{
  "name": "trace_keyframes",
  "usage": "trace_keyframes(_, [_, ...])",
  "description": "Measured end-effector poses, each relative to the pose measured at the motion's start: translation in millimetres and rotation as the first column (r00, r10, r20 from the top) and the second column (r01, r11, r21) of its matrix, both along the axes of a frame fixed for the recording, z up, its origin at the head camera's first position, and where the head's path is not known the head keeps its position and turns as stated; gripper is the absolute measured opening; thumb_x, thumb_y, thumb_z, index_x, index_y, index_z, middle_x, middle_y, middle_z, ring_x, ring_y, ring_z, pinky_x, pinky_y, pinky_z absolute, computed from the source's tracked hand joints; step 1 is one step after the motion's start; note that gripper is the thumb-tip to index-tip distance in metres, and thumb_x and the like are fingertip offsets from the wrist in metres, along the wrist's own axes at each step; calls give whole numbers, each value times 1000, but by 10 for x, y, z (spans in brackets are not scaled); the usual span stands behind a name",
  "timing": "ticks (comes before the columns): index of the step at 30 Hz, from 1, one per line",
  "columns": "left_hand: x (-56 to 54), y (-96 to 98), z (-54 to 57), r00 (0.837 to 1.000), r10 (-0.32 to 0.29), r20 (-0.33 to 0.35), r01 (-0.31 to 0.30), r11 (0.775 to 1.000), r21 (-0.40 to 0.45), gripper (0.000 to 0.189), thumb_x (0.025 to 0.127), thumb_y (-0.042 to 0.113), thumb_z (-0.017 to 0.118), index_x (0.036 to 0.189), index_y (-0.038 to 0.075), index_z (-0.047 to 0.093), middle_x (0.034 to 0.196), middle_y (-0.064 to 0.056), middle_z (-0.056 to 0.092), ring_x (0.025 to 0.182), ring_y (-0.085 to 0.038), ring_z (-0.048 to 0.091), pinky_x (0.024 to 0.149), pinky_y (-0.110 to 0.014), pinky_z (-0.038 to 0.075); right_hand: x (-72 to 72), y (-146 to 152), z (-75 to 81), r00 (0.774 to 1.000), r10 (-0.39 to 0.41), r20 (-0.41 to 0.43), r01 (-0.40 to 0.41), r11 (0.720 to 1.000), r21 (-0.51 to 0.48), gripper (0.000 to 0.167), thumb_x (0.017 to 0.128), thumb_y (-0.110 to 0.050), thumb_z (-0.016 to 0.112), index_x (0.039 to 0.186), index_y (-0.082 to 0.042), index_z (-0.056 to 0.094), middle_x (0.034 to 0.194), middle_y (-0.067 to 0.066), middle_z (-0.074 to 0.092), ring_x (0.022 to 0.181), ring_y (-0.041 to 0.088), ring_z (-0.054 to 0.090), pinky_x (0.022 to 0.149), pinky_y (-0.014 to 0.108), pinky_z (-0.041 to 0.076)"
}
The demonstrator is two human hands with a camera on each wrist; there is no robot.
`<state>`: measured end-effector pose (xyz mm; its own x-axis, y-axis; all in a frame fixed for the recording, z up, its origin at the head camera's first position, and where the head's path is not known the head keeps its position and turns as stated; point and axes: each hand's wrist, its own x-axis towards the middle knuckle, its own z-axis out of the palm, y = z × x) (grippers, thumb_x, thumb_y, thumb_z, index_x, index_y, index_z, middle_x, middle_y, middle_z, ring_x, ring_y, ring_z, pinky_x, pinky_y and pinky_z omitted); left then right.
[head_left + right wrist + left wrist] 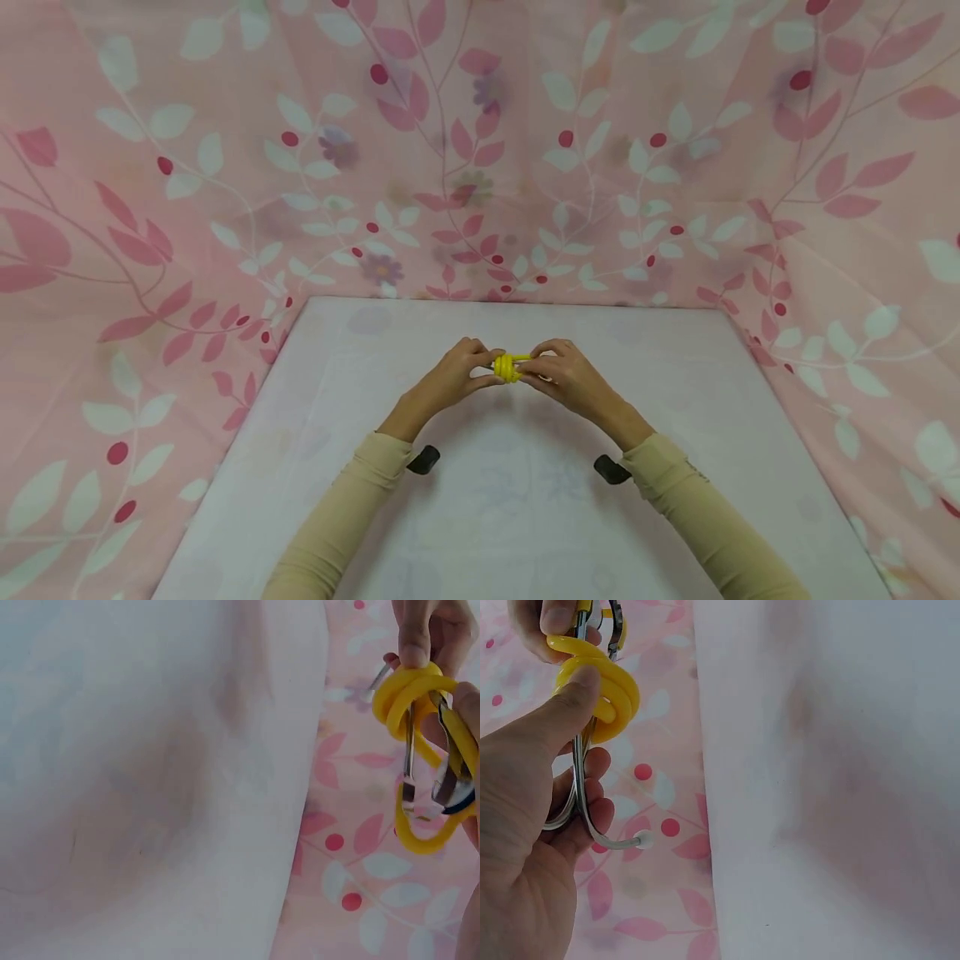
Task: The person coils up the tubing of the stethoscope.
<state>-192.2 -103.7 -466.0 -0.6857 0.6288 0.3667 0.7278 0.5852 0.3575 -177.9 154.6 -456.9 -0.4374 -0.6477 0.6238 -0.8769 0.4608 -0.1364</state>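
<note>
A stethoscope has its yellow tubing (507, 367) wound in several turns around its metal ear tubes (580, 769). My left hand (453, 373) pinches the wound part, thumb pressing on the yellow coil and fingers behind the metal. One curved ear tube ends in a pale ear tip (643, 839) below the fingers in the left wrist view. On the other side, my right hand (572, 377) grips the tubing beside the coil. A shiny metal chest piece (452, 787) hangs there, near a loose yellow loop. The right hand is mostly cut off in the right wrist view.
The stethoscope is held above a white-covered table (517, 517). Pink leaf-patterned cloth (480, 167) rises behind the table and on both sides. A dark wrist-worn piece (425, 460) shows under the left sleeve, and another (611, 469) under the right.
</note>
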Motion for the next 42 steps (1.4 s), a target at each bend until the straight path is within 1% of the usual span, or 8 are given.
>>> trace_keyframes(6, [-15, 34, -29, 1000, 11, 17, -11, 999, 41, 49, 83, 30, 78, 128, 12, 67, 100, -5, 65, 90, -16, 52, 78, -26, 51, -24, 83, 48, 998, -21, 53, 19, 999, 49, 40, 83, -47, 74, 107, -15, 76, 95, -2, 74, 103, 25, 59, 95, 47, 45])
trace_keyframes(15, [-24, 39, -104, 996, 60, 72, -61, 998, 22, 53, 84, 37, 74, 131, 14, 65, 101, -4, 63, 91, -14, 50, 79, -25, 50, -38, 139, 12, 995, -52, 88, 41, 992, 117, 29, 79, -34, 82, 102, -18, 76, 94, -5, 73, 104, 23, 58, 92, 44, 48])
trace_keyframes(22, [10, 11, -130, 992, 101, 76, -103, 995, 17, 53, 85, 38, 73, 131, 14, 64, 102, -4, 63, 92, -15, 50, 79, -28, 49, 13, 133, -70, 994, -86, 65, 74, 984, 159, 36, 81, -25, 81, 115, -16, 73, 115, 3, 71, 116, 26, 60, 93, 45, 51])
trace_keyframes(28, [-16, 9, -209, 996, 89, 8, -89, 996, 32, 52, 83, 30, 78, 129, 10, 65, 101, -6, 63, 92, -18, 51, 80, -29, 50, 64, 127, -143, 995, -71, 64, 67, 995, 73, 42, 79, -18, 83, 118, -11, 71, 121, 6, 69, 120, 29, 59, 94, 47, 52])
trace_keyframes(32, [-28, -19, -249, 994, 106, -16, -106, 994, 41, 52, 82, 27, 80, 128, 8, 66, 100, -7, 62, 90, -19, 50, 78, -29, 49, 71, 159, -176, 986, -74, 152, 91, 990, -111, 46, 77, -12, 84, 120, -6, 69, 128, 12, 63, 118, 28, 61, 92, 43, 54])
trace_keyframes(36, [-47, -47, -249, 990, 135, -50, -132, 990, 45, 53, 83, 32, 77, 129, 9, 65, 98, -5, 60, 89, -17, 48, 76, -27, 45, 58, 195, -223, 935, -150, 322, 246, 927, -283, 52, 78, -13, 83, 127, -7, 65, 132, 15, 59, 116, 31, 61, 86, 46, 56])
trace_keyframes(39, [-43, -53, -239, 989, 136, -57, -132, 989, 58, 55, 83, 33, 76, 130, 9, 64, 99, -4, 60, 91, -17, 47, 78, -27, 46, 64, 183, -257, 836, -190, 515, 362, 896, -257, 69, 80, -28, 83, 141, -18, 53, 136, 14, 58, 116, 32, 61, 85, 50, 55])
trace_keyframes(42, [-24, -32, -241, 992, 117, -45, -115, 992, 49, 56, 85, 35, 74, 132, 8, 62, 102, -4, 60, 94, -16, 48, 82, -26, 49, 72, 145, -281, 743, -204, 637, 390, 906, -165, 77, 79, -41, 81, 145, -24, 46, 132, 11, 61, 111, 29, 63, 87, 51, 53])
